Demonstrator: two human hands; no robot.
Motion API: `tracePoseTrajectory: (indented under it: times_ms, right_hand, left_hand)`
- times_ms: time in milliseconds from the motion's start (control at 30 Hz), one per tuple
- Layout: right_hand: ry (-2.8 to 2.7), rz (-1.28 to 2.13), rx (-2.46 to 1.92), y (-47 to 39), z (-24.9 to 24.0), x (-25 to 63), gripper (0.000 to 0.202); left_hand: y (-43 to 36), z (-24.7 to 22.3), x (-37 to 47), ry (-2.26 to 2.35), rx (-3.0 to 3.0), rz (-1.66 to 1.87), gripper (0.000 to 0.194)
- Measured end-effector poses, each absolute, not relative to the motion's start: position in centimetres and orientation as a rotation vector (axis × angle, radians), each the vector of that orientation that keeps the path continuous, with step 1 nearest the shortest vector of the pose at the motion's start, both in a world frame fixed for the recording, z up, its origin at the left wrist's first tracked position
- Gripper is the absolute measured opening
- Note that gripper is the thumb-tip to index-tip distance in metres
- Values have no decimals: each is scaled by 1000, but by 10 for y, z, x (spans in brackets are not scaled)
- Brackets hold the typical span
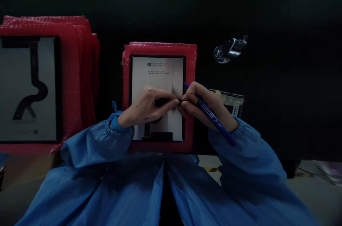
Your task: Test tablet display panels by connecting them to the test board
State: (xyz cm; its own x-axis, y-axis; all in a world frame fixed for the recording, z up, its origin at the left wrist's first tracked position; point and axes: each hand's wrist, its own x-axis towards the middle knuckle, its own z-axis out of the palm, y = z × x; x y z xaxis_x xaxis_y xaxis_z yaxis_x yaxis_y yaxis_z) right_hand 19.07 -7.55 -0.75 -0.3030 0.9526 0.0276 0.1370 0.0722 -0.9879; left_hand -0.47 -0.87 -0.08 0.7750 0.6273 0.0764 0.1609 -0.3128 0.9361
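A flat panel [157,76] with a white back, a black frame and printed labels lies on a red bubble-wrap sheet [191,58] in the middle of the dark table. My left hand [145,106] pinches a black flex strip [162,102] over the panel's middle. My right hand [203,106] meets it at the fingertips on the same strip and also holds a blue pen [213,117], which slants down to the right.
A stack of red bubble-wrap sheets [77,76] at the left carries another panel [26,90] with an S-shaped black flex. A shiny metal tape dispenser [229,49] stands at the back right. A small framed part [233,101] lies behind my right wrist.
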Motion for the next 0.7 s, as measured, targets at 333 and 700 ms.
tracePoseTrajectory:
  times_ms: [333, 700]
  right_hand:
    - [-1580, 1418, -1063, -76, -6, 192, 27]
    - [-1549, 835, -1253, -76, -5, 200, 26]
  left_hand:
    - [-10, -2, -7, 558, 1851, 449, 24]
    - [-3, 5, -15, 716, 2045, 633, 39]
